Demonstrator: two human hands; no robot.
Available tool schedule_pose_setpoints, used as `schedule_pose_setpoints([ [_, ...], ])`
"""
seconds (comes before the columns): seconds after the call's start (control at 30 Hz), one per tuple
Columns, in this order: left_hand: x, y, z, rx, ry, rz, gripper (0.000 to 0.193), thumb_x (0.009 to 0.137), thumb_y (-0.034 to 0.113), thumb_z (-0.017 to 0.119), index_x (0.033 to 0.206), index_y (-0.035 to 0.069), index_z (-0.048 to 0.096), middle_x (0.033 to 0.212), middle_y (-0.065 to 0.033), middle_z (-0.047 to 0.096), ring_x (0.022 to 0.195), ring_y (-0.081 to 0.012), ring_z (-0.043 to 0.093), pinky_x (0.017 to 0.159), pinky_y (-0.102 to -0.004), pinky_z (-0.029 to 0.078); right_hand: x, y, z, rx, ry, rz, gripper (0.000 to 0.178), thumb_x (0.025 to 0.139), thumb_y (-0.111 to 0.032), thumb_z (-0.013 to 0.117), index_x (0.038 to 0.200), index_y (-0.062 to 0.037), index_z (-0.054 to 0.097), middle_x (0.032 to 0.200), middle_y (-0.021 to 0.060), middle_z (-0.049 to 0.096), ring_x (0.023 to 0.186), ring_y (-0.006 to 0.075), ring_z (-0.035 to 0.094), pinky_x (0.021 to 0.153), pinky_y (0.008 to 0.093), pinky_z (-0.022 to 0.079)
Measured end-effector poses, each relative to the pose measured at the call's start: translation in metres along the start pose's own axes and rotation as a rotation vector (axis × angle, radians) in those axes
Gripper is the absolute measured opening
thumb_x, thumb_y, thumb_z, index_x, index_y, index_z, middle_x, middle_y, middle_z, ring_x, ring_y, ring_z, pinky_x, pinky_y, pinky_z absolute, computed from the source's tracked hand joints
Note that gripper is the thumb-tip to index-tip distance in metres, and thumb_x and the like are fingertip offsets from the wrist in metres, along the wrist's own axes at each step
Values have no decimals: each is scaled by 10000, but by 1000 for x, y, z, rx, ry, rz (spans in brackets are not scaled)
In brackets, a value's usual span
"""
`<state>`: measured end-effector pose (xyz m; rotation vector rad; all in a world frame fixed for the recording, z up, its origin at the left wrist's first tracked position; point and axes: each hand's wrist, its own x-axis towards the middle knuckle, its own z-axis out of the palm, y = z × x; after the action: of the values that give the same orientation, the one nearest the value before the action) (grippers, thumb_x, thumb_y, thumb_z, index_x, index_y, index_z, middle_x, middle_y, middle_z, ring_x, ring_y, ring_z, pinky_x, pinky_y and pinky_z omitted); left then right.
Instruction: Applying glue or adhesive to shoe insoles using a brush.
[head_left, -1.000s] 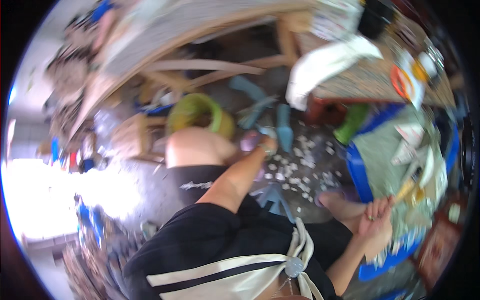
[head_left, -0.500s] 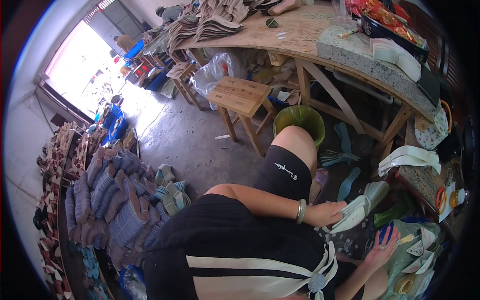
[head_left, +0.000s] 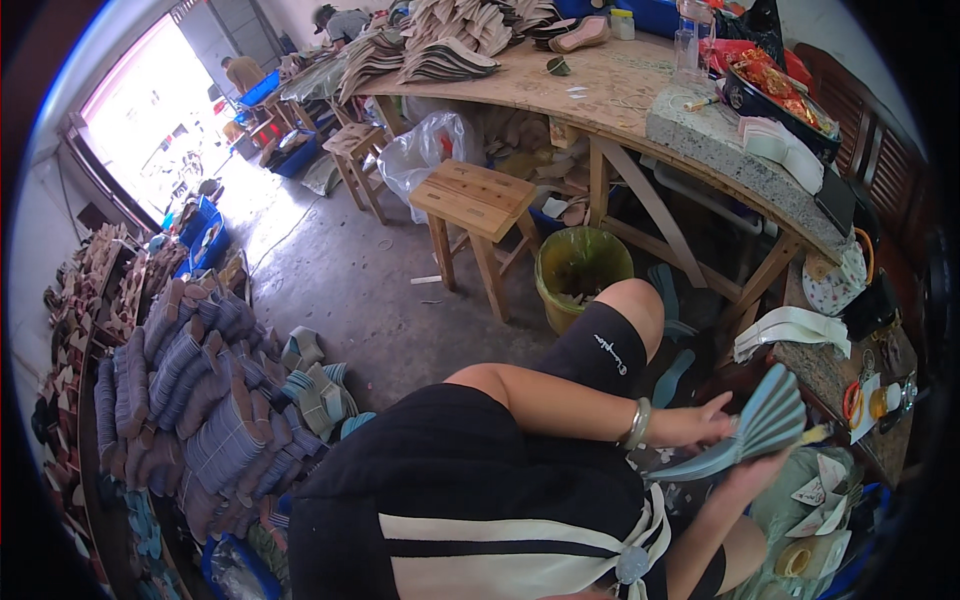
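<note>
One left hand (head_left: 688,427), one right hand (head_left: 752,476), one fanned bundle of blue-grey pieces (head_left: 768,424), one green bucket (head_left: 553,303), two wooden stools (head_left: 473,199), two people (head_left: 243,73) in the background.

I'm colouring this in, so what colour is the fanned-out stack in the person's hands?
The stack is pale greyish blue; the head view shows it best.

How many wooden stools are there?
2: a brown rectangular wooden stool beside the yellow-green plastic bin, and a farther wooden stool left of the clear plastic bag. More may be hidden.
</note>
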<state>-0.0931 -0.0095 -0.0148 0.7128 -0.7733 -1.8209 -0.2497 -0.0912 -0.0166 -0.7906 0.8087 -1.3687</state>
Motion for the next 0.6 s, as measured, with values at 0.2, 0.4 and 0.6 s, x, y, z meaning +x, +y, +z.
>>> schedule_pose_setpoints([
  [0.2, 38, 2, -13, 171, 215, 178, 729, 853, 331, 648, 1374, -1, 262, 1232, -96, 482, 1136, -156, 464, 981, -282, 352, -13, 12, 60, 51, 30, -102, 427, 978, -248, 359, 1338, -23, 315, 1347, 140, 429, 1230, 294, 421, 1034, 422, 344],
  [0.4, 38, -1, -41, -18, 157, 46, 816, 801, 298, 715, 1401, 36, 229, 1281, -88, 444, 1182, -158, 433, 1009, -283, 319, -10, 32, 46, 2, -56, -116, 417, 978, -212, 348, 1338, -9, 284, 1368, 137, 419, 1244, 293, 411, 1037, 424, 343],
  [0.6, 37, 2, -43, 91, 85, 32, 956, 716, 132, 769, 1431, 71, 137, 1304, -79, 433, 1222, -157, 397, 1033, -293, 296, -13, 37, 48, -35, -46, -58, 419, 944, -170, 325, 1336, -24, 326, 1360, 119, 425, 1244, 279, 416, 1041, 407, 337],
])
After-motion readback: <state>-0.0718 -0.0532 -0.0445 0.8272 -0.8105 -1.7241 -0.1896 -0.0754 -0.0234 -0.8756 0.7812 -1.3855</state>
